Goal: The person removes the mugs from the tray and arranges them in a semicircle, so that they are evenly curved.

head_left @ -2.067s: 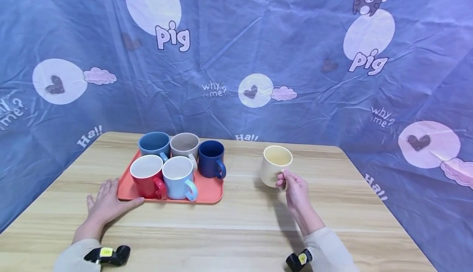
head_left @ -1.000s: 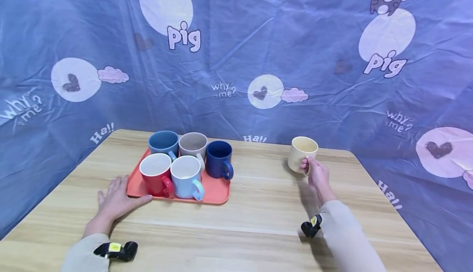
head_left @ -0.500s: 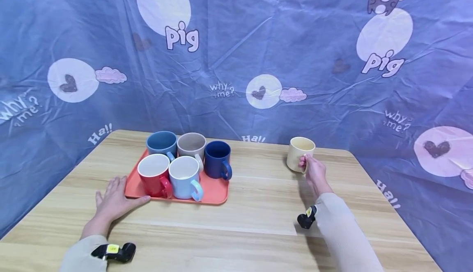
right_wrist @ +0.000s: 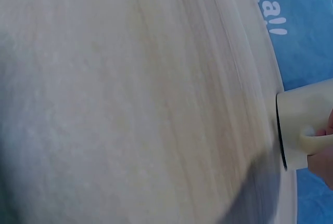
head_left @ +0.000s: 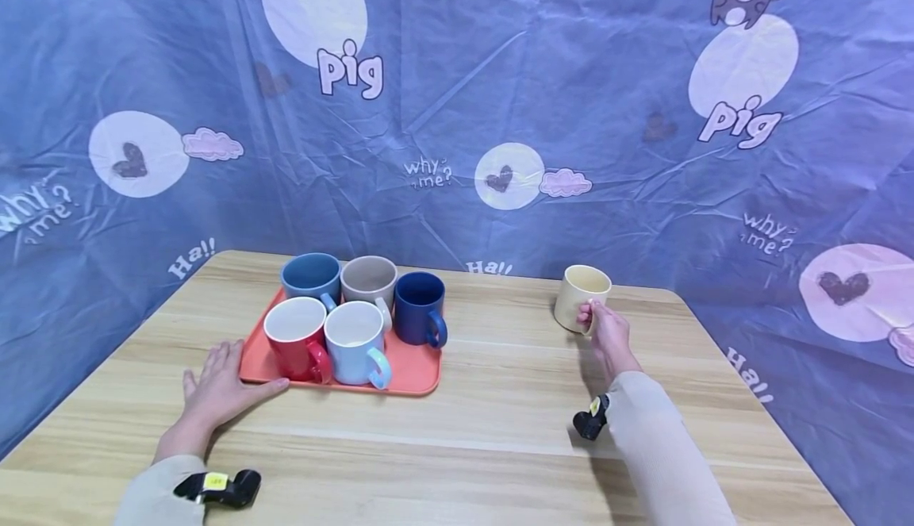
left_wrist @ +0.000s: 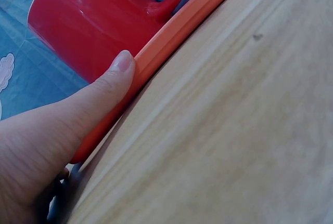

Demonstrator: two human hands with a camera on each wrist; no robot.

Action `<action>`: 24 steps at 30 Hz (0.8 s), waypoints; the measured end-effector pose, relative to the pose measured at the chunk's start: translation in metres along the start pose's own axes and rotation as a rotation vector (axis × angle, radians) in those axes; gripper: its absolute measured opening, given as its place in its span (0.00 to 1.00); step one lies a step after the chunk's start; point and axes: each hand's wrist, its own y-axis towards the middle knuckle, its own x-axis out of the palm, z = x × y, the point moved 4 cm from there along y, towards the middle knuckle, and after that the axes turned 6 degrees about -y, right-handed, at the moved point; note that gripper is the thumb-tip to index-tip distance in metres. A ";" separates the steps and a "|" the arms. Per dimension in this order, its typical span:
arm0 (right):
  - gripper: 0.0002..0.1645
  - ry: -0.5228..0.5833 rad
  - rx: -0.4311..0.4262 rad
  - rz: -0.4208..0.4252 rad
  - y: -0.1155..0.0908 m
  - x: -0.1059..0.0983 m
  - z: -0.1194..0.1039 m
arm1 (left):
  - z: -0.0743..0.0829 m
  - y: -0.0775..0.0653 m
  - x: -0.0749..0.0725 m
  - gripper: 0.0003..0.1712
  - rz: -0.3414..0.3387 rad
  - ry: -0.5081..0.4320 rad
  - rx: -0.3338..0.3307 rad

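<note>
My right hand [head_left: 611, 334] pinches the handle of a cream mug [head_left: 571, 308], upright at the back right of the table. In the right wrist view the base of this mug [right_wrist: 296, 107] is at or very near the wood; whether it touches I cannot tell. On an orange tray [head_left: 420, 374] stand a red mug [head_left: 287, 351], a light blue mug [head_left: 348, 361], a blue mug [head_left: 294, 278], a grey mug [head_left: 366, 292] and a navy mug [head_left: 414, 320]. My left hand [head_left: 217, 391], fingers spread, rests at the tray's front left corner, thumb on its rim [left_wrist: 166, 34].
The wooden table [head_left: 400, 454] extends between the tray and the cream mug, and in front of both. A blue printed cloth [head_left: 443, 97] hangs behind the table and along its sides. Black wrist cameras [head_left: 221, 488] sit on both sleeves.
Over the two seconds my right hand has carried the cream mug rightward and towards the back edge; in the last half second it has barely moved. My left hand stays at the tray corner.
</note>
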 end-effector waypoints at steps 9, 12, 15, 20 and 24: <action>0.15 -0.053 0.016 0.030 0.006 -0.007 0.007 | 0.002 0.000 0.001 0.67 -0.013 -0.001 -0.004; 0.14 -0.066 0.016 0.023 0.008 -0.008 0.006 | 0.002 0.000 0.001 0.67 -0.013 0.000 -0.004; 0.14 -0.060 0.041 0.002 0.007 -0.006 0.004 | 0.002 0.001 0.000 0.67 -0.008 0.005 0.001; 0.14 -0.118 0.052 0.008 0.009 -0.005 0.002 | 0.001 0.001 -0.001 0.67 -0.008 0.003 0.002; 0.12 -0.235 0.003 0.036 0.017 -0.012 0.007 | 0.001 0.000 -0.002 0.67 -0.012 0.002 -0.007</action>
